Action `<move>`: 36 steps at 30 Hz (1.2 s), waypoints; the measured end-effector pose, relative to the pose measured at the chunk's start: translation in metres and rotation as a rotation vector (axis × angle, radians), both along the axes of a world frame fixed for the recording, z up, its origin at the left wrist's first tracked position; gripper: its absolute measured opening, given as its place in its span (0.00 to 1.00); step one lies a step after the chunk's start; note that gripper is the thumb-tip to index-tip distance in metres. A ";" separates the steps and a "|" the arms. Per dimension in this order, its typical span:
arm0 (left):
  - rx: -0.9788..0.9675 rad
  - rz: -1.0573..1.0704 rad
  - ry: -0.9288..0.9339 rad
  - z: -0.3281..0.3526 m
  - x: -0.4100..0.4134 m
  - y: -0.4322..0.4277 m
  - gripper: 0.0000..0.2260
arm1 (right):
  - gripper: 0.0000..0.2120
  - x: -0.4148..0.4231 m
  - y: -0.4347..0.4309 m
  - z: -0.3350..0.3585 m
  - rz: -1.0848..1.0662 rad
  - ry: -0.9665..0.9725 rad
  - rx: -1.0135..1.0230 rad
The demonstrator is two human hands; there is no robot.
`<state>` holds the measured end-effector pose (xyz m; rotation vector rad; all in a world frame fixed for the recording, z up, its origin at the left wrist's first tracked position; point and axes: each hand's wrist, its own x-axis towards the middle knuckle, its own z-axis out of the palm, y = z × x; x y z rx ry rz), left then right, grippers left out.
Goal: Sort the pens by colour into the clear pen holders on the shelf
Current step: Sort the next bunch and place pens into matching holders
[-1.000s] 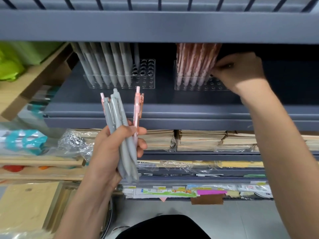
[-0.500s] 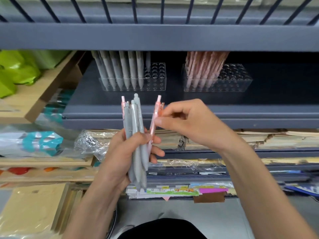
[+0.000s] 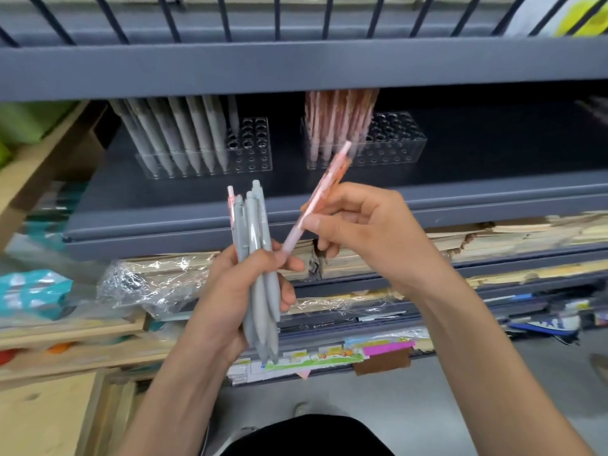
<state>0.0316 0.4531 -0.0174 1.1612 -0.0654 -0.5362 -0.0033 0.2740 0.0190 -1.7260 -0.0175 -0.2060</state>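
My left hand grips a bundle of grey pens held upright, with one pink pen at the bundle's left side. My right hand pinches a single pink pen, tilted up to the right, its lower end still near my left thumb. On the grey shelf stand two clear pen holders. The left holder carries several grey pens. The right holder carries several pink pens at its left end.
An upper shelf beam with dark bars hangs low over the holders. Below the shelf lie stacks of brown paper goods, plastic-wrapped packs and coloured stationery. Wooden shelving stands at the left. The floor is grey.
My right hand came back from the pink holder to the bundle, took hold of a pink pen and has now drawn it out and tilted it to the right.
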 end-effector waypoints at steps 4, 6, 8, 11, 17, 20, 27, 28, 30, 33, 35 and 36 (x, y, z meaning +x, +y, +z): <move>0.025 0.007 0.003 -0.004 -0.004 -0.012 0.06 | 0.02 -0.001 -0.030 0.002 -0.246 -0.081 0.080; 0.045 0.032 0.003 -0.004 -0.006 -0.015 0.08 | 0.02 0.003 -0.049 0.004 -0.403 -0.158 0.055; 0.044 0.060 0.003 -0.006 -0.007 -0.016 0.09 | 0.04 0.011 -0.067 0.008 -0.553 -0.237 0.024; 0.034 0.105 0.014 -0.009 -0.010 -0.019 0.03 | 0.06 0.026 -0.090 0.011 -0.681 -0.312 -0.074; 0.071 0.159 0.001 -0.014 -0.014 -0.019 0.06 | 0.06 0.062 -0.099 0.010 -0.650 -0.351 -0.229; 0.087 0.198 0.008 -0.016 -0.015 -0.019 0.04 | 0.04 0.074 -0.100 0.006 -0.636 -0.355 -0.362; 0.098 0.197 0.027 -0.018 -0.017 -0.017 0.14 | 0.03 0.088 -0.102 0.001 -0.619 -0.157 -0.686; 0.095 0.197 0.033 -0.018 -0.017 -0.018 0.16 | 0.03 0.089 -0.102 0.002 -0.633 -0.141 -0.710; 0.084 0.200 0.044 -0.018 -0.018 -0.018 0.17 | 0.04 0.090 -0.100 0.006 -0.650 -0.120 -0.747; 0.083 0.204 0.050 -0.018 -0.018 -0.017 0.17 | 0.05 0.092 -0.098 0.011 -0.640 -0.090 -0.794; 0.087 0.202 0.048 -0.018 -0.018 -0.016 0.17 | 0.04 0.091 -0.097 0.015 -0.638 -0.081 -0.837; 0.086 0.200 0.047 -0.018 -0.018 -0.016 0.16 | 0.05 0.090 -0.097 0.016 -0.635 -0.079 -0.855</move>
